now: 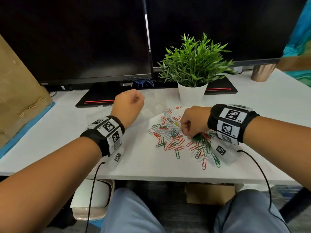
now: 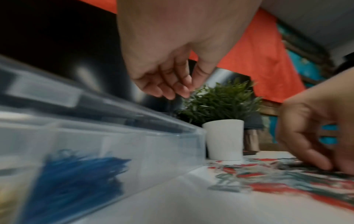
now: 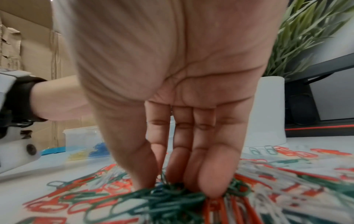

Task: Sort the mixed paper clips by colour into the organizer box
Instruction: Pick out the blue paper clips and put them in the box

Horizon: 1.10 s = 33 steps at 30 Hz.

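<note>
A mixed pile of red, green and white paper clips lies spread on the white desk. My right hand reaches down into it; thumb and fingers close round a bunch of green clips. The clear organizer box stands left of the pile, with blue clips in one compartment and yellow ones beside them. My left hand hangs above the box with fingers loosely curled and nothing visible in them. In the head view the box is faint.
A potted plant in a white pot stands just behind the pile. Two dark monitors on black stands fill the back. Cardboard leans at the left, and a copper cup is at the back right.
</note>
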### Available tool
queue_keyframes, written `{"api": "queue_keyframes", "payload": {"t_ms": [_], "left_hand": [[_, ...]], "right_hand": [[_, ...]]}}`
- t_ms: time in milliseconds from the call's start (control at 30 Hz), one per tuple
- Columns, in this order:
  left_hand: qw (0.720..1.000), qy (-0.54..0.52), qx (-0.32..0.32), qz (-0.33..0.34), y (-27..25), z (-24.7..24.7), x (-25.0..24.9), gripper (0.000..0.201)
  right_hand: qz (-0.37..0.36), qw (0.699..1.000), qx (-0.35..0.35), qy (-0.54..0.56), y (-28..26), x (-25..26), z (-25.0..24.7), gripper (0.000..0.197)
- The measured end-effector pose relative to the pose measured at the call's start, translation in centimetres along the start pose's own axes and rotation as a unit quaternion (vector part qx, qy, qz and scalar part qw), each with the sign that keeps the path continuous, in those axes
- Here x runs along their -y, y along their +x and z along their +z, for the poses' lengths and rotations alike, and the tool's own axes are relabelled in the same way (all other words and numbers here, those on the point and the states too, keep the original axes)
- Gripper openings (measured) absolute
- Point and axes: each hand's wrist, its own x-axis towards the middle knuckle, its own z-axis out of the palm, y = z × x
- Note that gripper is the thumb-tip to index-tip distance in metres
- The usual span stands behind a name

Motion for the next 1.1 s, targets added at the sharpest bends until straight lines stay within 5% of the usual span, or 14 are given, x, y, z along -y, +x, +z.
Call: {"api": "queue_keyframes", "payload": {"t_ms": [133,300,767,1100], "left_hand": [[0.96,0.109,0.249,0.059,-1.0,2.6,-2.0,0.01],[0.905,0.203,0.366,0.077,-1.9,5.5,-3.2,0.008],[0.909,0.211,0.357,0.035,-1.6,7.0,-3.9,0.012],[0.913,0.216,0.342,0.057,-1.5,7.3,-4.0,0.01]], "right_hand": [[0.036,0.998,-0.015,0.044,-0.6,-0.9,-0.1,0.012],[0.052,0.996,-0.04,0.057,-1.1,-2.0,-0.2,0.009],[0.007,0.994,-0.095,-0.05,-0.9,-1.6,0.9,0.009],[-0.018,0.997,-0.06,-0.046,-1.1,-1.2,0.9,0.007]]}}
